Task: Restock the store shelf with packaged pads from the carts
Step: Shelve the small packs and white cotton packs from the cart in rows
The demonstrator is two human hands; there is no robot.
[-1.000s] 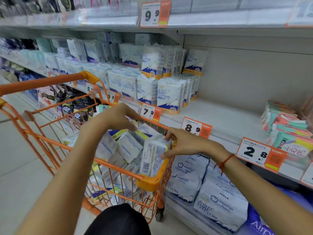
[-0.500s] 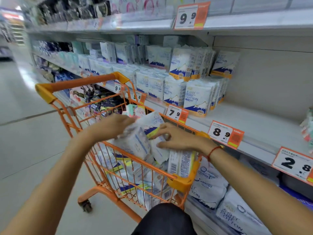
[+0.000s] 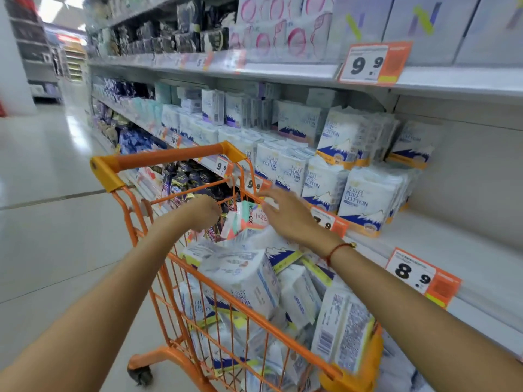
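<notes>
An orange cart [image 3: 167, 159] stands against the shelf, filled with white Pure Cotton pad packs [image 3: 246, 278]. A small pink and teal Kotex pack [image 3: 245, 220] stands tilted on top of them at the cart's far end. My left hand [image 3: 202, 212] is curled right beside this pack on its left, with the fingers hidden. My right hand [image 3: 285, 215] hovers over the pack's right side, fingers spread and holding nothing. Matching white packs [image 3: 365, 199] stand in rows on the middle shelf [image 3: 430, 250].
Orange price tags 8.9 [image 3: 418, 275] and 7.9 [image 3: 328, 223] line the shelf edge next to the cart. The upper shelf carries a 9.9 tag [image 3: 370, 63] and boxed goods. Dark packs [image 3: 184, 182] fill the lower shelf beyond the cart. The aisle floor [image 3: 56, 222] lies to the left.
Both hands have left the white packs near the cart's front and moved to the Kotex pack at its far end. The view has swung left and closer.
</notes>
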